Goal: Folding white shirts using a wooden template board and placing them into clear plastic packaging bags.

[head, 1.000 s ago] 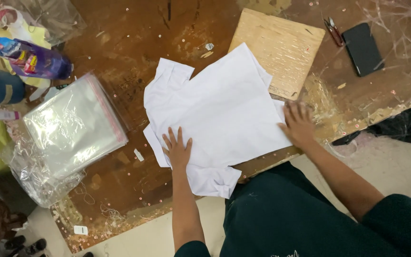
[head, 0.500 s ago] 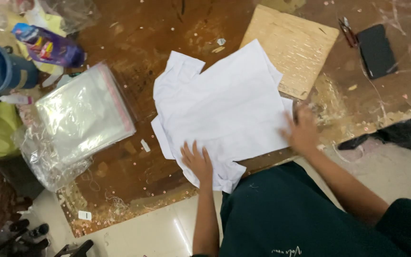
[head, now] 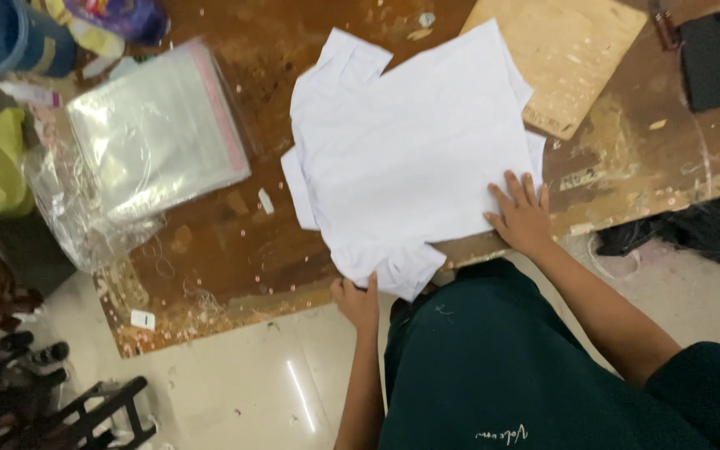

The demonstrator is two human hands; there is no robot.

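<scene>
A left hand [head: 358, 300] pinches the hem of a white shirt [head: 410, 158] at the desk [head: 210, 242] edge. The right hand [head: 522, 215] lies flat, open. Soft, light cloth; best held by edges.

Blue bucket [head: 6, 33] cut off by top edge — phone [head: 712, 60] blurred.

Lighting even, moderately bright, from overhead. White cloth garment [head: 414, 158] close to overexposed, folds faint. Glare streak on pale glossy floor [head: 297, 392] near left; sheen on clear plastic bags [head: 156, 133]. Soft motion blur overall. Far-left corner objects dark, indistinct.
</scene>
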